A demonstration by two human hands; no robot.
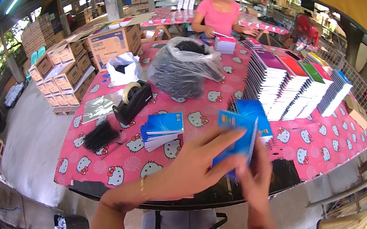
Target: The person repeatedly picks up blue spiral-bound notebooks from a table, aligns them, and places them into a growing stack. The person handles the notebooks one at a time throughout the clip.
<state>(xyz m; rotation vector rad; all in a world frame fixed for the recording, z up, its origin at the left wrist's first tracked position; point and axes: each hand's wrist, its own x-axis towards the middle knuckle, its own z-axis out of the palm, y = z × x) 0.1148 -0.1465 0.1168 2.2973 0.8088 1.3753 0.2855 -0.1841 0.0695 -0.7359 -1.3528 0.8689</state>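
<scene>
Both my hands are closed on a blue notebook (237, 144) tilted upright above the table's near edge. My left hand (203, 158) lies across its cover side, and my right hand (255, 174) grips its right edge; motion blurs the fingers. Just behind it rests a stack of blue spiral notebooks (256, 111). Left of my hands lies a fanned pile of blue-covered notebooks (165, 126), with no coils visible on it. Beside that pile is a bunch of loose black binding coils (100, 137). A black tape dispenser (134, 104) holds a roll of clear tape.
Tall stacks of spiral notebooks (265, 82) stand at the right on the pink table (226, 85). A plastic bag of black coils (183, 69) and a small white bag (123, 69) sit farther left. Cardboard boxes (67, 74) fill the left side. Across the table a person (218, 14) handles notebooks.
</scene>
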